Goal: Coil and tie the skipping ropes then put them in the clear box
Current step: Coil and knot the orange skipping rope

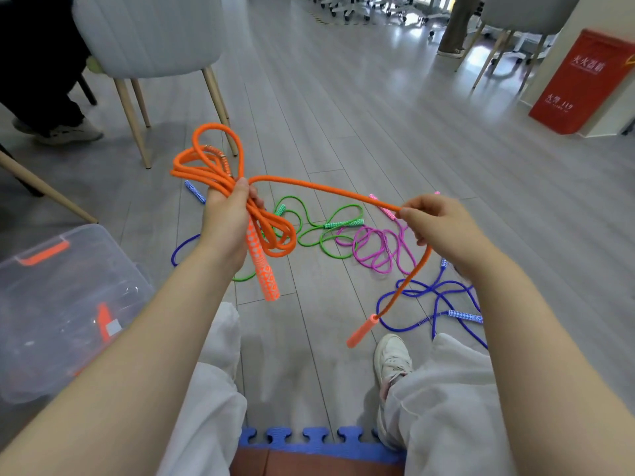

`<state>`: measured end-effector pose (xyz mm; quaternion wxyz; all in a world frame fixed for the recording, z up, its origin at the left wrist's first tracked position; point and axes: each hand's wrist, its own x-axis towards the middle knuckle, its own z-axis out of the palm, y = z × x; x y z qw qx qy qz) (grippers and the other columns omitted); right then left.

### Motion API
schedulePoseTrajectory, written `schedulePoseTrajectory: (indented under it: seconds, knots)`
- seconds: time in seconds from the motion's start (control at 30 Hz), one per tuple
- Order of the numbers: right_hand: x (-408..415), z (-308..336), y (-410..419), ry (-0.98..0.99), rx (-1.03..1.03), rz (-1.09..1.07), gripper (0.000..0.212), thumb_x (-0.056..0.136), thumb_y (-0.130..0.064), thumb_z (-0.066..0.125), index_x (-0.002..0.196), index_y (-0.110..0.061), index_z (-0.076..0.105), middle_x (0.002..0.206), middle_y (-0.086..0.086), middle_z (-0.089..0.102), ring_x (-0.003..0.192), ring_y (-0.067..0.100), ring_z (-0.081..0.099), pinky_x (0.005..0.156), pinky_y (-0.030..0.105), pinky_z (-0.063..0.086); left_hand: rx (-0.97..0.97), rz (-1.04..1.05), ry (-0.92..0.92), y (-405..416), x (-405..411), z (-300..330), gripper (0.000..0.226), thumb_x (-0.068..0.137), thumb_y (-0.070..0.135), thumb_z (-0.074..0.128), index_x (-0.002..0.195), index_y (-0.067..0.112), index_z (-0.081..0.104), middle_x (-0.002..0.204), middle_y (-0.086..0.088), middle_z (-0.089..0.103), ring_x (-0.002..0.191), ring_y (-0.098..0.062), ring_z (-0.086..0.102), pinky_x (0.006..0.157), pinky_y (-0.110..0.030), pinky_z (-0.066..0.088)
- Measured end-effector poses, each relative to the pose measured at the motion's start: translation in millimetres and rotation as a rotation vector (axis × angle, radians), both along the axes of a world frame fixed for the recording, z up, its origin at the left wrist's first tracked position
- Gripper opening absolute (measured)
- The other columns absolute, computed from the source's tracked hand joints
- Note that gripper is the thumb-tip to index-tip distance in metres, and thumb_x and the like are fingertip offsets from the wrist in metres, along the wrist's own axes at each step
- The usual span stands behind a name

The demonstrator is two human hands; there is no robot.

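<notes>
My left hand (228, 218) grips the middle of a coiled orange skipping rope (206, 163), its loops sticking out above and below the fist. One orange patterned handle (263, 269) hangs down from that hand. My right hand (436, 225) pinches the rope's free end, which runs taut between my hands. The other orange handle (362, 329) dangles below my right hand. A green rope (330, 228), a pink rope (378, 247) and a blue rope (436, 300) lie loose and tangled on the floor ahead. The clear box (51, 304) with orange latches stands at my left.
A grey chair (147, 36) with wooden legs stands at the back left, a person's shoe (68, 132) beside it. A red bin (584, 80) is at the right. My white trousers and shoe (391, 362) are below, on a blue foam mat edge (309, 441).
</notes>
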<state>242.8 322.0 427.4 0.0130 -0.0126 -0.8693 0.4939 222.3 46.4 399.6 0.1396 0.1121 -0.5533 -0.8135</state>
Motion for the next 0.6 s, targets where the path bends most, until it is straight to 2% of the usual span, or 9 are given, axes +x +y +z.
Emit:
schedulePoseTrajectory:
  seconds: [0.07,0.2,0.27,0.37,0.43,0.5,0.6]
  knots:
    - [1.6,1.6,-4.7,0.01,-0.057,-0.017,0.016,0.093,-0.014,0.056,0.081,-0.017,0.066,0.073,0.011,0.05,0.065,0.019,0.046,0.061,0.033,0.046,0.013,-0.048,-0.033,1.9,0.4,-2.8,0.013,0.102,0.014,0.042,0.09,0.015,0.046,0.069,0.003,0.055,0.059,-0.012,0.054,0.054,-0.028,0.049]
    - [6.3,1.4,-26.7,0.026,-0.153,0.02,0.016,0.095,-0.015,0.056,0.083,-0.019,0.067,0.067,0.004,0.05,0.059,0.016,0.044,0.055,0.029,0.041,-0.04,-0.14,-0.09,13.1,5.0,-4.5,0.01,0.102,0.015,0.043,0.101,0.006,0.048,0.075,-0.002,0.053,0.061,-0.013,0.055,0.049,-0.023,0.05]
    - [8.9,-0.8,-38.1,0.023,-0.219,0.059,0.013,0.095,-0.015,0.057,0.089,-0.015,0.068,0.065,0.003,0.049,0.053,0.012,0.042,0.051,0.026,0.037,-0.023,-0.196,-0.091,17.9,7.2,-4.6,0.011,0.102,0.013,0.043,0.097,0.008,0.052,0.074,-0.001,0.054,0.06,-0.012,0.055,0.053,-0.024,0.051]
    - [11.5,-5.1,-53.5,0.065,-0.216,0.083,0.012,0.095,-0.021,0.06,0.096,-0.017,0.07,0.064,0.004,0.05,0.051,0.01,0.042,0.049,0.024,0.036,0.05,-0.356,-0.084,24.7,10.7,-6.3,0.013,0.102,0.011,0.043,0.107,0.008,0.055,0.075,0.001,0.055,0.063,-0.012,0.055,0.063,-0.026,0.05]
    - [13.4,-9.1,-64.1,0.115,-0.169,0.097,0.011,0.095,-0.022,0.061,0.094,-0.02,0.072,0.065,0.011,0.052,0.055,0.012,0.042,0.053,0.027,0.037,0.032,-0.44,-0.097,30.9,14.2,-7.9,0.013,0.102,0.011,0.043,0.108,0.007,0.054,0.076,0.0,0.056,0.064,-0.013,0.055,0.064,-0.025,0.051]
    - [14.3,-12.3,-72.1,0.138,-0.126,0.102,0.013,0.095,-0.019,0.06,0.094,-0.023,0.072,0.075,0.022,0.061,0.062,0.013,0.048,0.062,0.033,0.043,-0.001,-0.498,-0.114,37.8,18.6,-8.4,0.014,0.102,0.012,0.044,0.11,0.006,0.054,0.077,-0.001,0.058,0.065,-0.014,0.057,0.067,-0.028,0.052]
    - [14.4,-14.9,-79.1,0.104,-0.112,0.115,0.024,0.096,-0.009,0.052,0.101,-0.022,0.071,0.09,0.017,0.07,0.076,0.016,0.058,0.078,0.038,0.052,-0.052,-0.536,-0.123,47.0,23.6,-8.9,0.018,0.102,0.012,0.044,0.114,0.004,0.054,0.082,-0.002,0.057,0.068,-0.014,0.057,0.067,-0.028,0.051]
